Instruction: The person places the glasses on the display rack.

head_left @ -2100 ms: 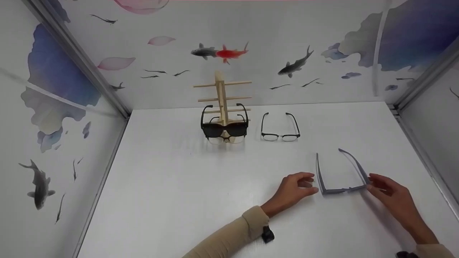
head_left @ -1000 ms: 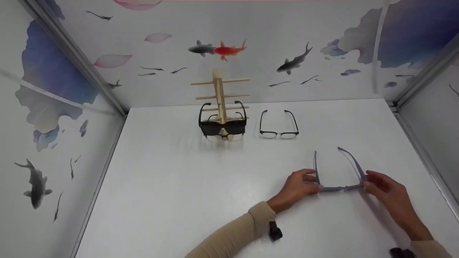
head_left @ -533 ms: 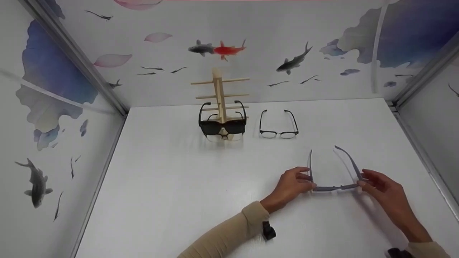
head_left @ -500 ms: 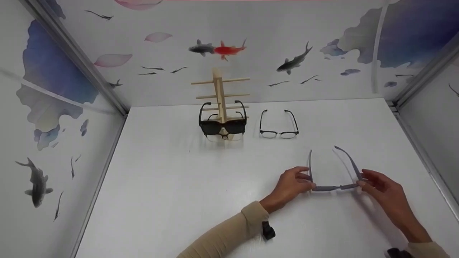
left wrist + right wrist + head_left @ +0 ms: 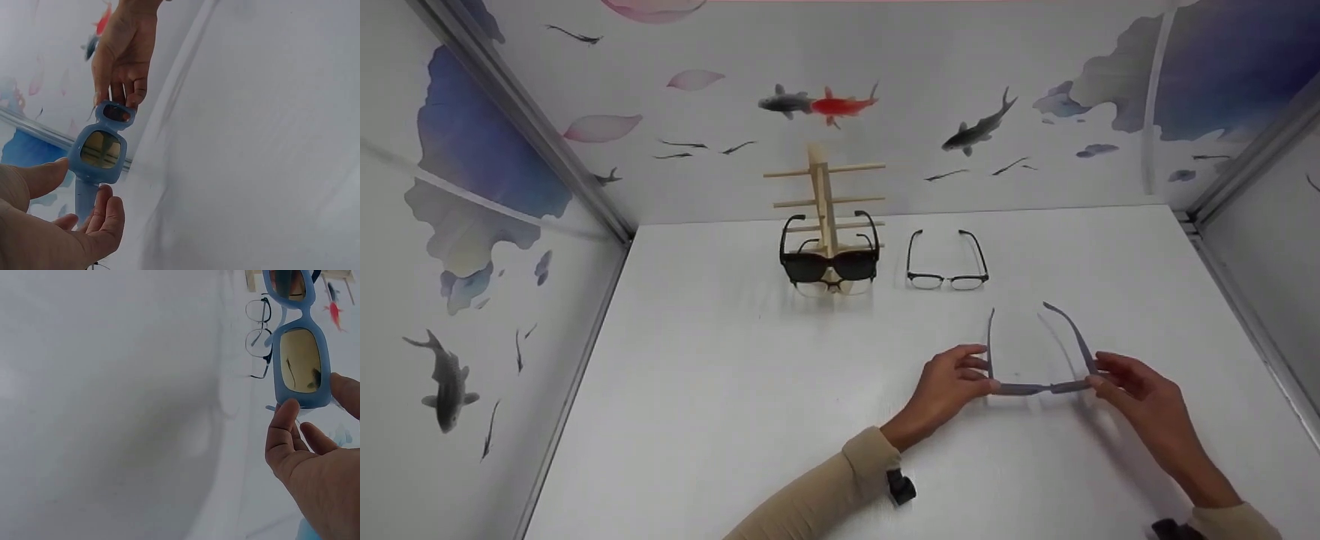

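A pair of blue-framed sunglasses (image 5: 1020, 389) with brownish lenses (image 5: 301, 360) hangs between my two hands over the white table, temples unfolded and pointing away from me. My left hand (image 5: 949, 386) pinches the left front corner, with thumb and fingers on either side of the temple, as the left wrist view shows. At the opposite corner my right hand (image 5: 1144, 397) grips the hinge end between thumb and fingers. The frame's shadow falls on the table just below.
Dark sunglasses (image 5: 831, 266) and a clear-lensed pair (image 5: 834, 287) sit on a wooden display rack (image 5: 823, 187) with bare upper pegs at the back. Black half-rim eyeglasses (image 5: 947, 280) lie on the table (image 5: 697, 390) beside it. Printed walls enclose the table.
My left hand, apart from the blue sunglasses at first, has taken hold of their left corner. Both hands have then carried the sunglasses a little to the left.
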`<state>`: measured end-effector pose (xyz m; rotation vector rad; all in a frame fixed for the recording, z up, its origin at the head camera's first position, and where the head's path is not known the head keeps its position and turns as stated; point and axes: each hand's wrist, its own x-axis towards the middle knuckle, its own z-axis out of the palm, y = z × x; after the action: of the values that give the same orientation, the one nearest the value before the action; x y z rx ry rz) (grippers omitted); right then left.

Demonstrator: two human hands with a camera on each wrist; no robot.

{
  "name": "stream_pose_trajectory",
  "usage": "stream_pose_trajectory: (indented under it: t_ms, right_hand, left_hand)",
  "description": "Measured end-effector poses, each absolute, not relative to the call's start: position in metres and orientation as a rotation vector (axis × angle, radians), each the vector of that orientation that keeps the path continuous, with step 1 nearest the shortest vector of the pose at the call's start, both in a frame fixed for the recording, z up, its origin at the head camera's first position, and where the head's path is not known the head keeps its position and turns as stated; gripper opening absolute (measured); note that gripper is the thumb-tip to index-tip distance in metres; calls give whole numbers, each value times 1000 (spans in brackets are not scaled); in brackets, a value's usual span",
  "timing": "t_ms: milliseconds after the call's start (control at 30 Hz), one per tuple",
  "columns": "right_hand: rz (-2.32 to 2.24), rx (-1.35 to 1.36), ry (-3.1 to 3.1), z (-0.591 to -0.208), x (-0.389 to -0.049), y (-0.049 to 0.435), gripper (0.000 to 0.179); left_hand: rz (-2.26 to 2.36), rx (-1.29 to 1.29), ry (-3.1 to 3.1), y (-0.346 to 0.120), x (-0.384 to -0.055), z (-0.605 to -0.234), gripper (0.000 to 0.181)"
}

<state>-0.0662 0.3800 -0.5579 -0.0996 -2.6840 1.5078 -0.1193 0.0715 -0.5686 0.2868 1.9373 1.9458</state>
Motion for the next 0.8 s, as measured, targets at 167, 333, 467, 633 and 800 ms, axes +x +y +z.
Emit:
stream_pose_trajectory:
  t_ms: [167,333,467,633,800]
  right_hand:
    - [1554,-54,-2657,-557,-68,369,50]
    - [1576,-22,-2656,-553,-71,358,47]
    - [1610,0,-2644,-549,-73,349,45]
    - [1656,21,-2624,-546,-77,338,42]
    - [1656,17,-2642,-543,-80,329,43]
  left_hand:
    - [1943,314,1969,59,-118,-567,56]
    - [1944,315,1974,45,-119,-563,54]
    - [1945,312,1990,34,-120,-560,53]
    - [1946,332,2001,20,-122,-555,54]
    - [1966,338,1991,10,-123,-552,54]
